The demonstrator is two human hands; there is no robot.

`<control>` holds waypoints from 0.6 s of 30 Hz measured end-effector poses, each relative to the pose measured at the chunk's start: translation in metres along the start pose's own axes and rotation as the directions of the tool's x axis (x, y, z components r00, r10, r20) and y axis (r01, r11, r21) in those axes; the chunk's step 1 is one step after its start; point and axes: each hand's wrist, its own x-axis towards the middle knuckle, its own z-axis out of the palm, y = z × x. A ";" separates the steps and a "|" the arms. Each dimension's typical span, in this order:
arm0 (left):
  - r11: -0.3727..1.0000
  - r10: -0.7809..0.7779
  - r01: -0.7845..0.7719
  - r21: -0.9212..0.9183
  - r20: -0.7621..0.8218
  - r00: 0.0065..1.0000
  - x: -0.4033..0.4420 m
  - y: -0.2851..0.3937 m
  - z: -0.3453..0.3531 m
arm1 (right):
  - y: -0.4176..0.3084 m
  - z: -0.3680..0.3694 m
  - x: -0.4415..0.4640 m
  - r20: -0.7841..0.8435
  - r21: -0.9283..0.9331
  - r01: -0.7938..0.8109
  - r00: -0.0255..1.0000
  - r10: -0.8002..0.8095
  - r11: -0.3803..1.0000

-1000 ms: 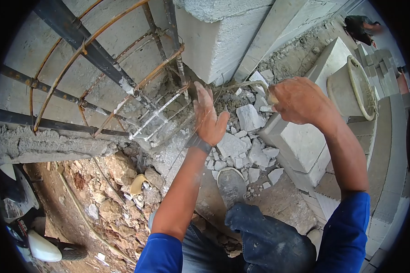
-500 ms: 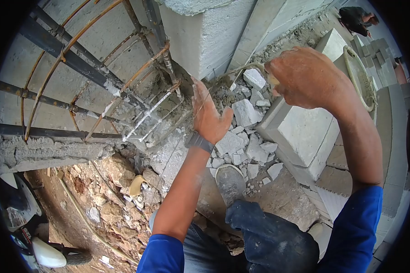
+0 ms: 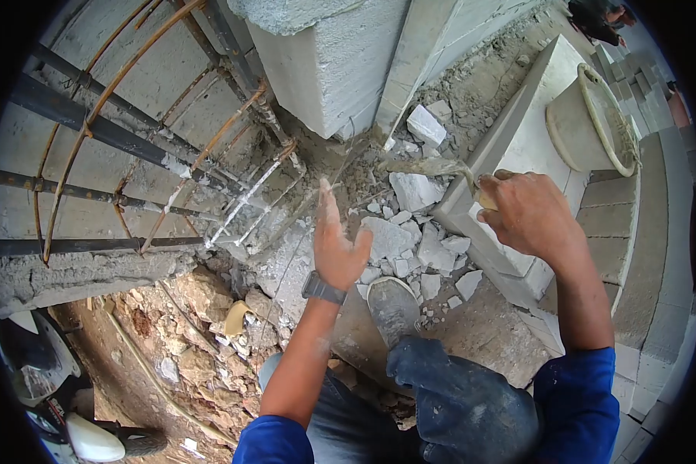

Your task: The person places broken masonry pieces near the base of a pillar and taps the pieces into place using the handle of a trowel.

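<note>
My right hand (image 3: 530,213) is closed round the pale yellow handle of a trowel (image 3: 429,165). Wet grey mortar coats its narrow blade, which points left across broken block pieces. My left hand (image 3: 339,247) is held out with fingers straight and thumb apart, holding nothing. Its fingertips are beside a patch of mortar (image 3: 329,158) at the foot of a pale block column (image 3: 356,77). A thin string (image 3: 290,267) runs down past my left hand.
A rusty rebar cage (image 3: 185,174) fills the upper left. Rubble (image 3: 433,251) surrounds my shoe. At right, large blocks (image 3: 487,209) carry a mortar-smeared bucket (image 3: 580,131). A motorbike (image 3: 85,433) stands lower left; another person (image 3: 599,19) shows at top right.
My right hand has come lower in view with the trowel, whose blade now shows more clearly. My left hand has shifted slightly left and down. The whole view has tilted a little.
</note>
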 end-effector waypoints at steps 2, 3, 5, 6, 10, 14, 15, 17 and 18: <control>1.000 0.022 -0.022 0.020 0.011 1.000 -0.009 -0.011 -0.001 | -0.002 0.022 0.006 0.048 0.005 0.036 0.998 -0.036 0.999; 0.999 0.042 -0.042 0.029 0.006 0.999 -0.009 -0.008 -0.002 | -0.005 0.028 0.012 0.077 0.003 0.050 0.996 -0.050 0.999; 1.000 0.026 -0.026 0.016 -0.003 1.000 -0.001 -0.003 -0.003 | -0.014 0.027 0.021 0.131 0.029 0.061 0.989 -0.064 0.998; 1.000 0.019 -0.019 0.009 -0.010 1.000 0.006 0.001 -0.004 | -0.020 0.022 0.027 0.157 0.058 0.055 0.986 -0.064 0.997; 0.983 0.179 -0.182 -0.037 -0.067 0.982 0.039 -0.003 -0.002 | -0.029 0.030 0.032 0.042 0.176 0.099 0.993 -0.107 0.979; 0.983 0.185 -0.184 0.024 -0.025 0.982 0.061 -0.007 -0.004 | -0.033 0.027 0.033 0.066 0.274 0.025 0.997 -0.045 0.961; 0.979 0.199 -0.197 0.046 -0.032 0.980 0.064 -0.007 -0.003 | -0.030 0.026 0.034 0.060 0.299 0.012 0.998 -0.032 0.954; 0.986 0.166 -0.167 -0.021 -0.056 0.985 0.064 -0.004 0.000 | -0.026 0.025 0.033 0.044 0.342 0.007 0.999 -0.024 0.940; 0.986 0.117 -0.124 -0.109 -0.070 0.991 0.064 0.005 -0.001 | -0.025 0.024 0.033 0.032 0.360 0.018 0.999 -0.032 0.933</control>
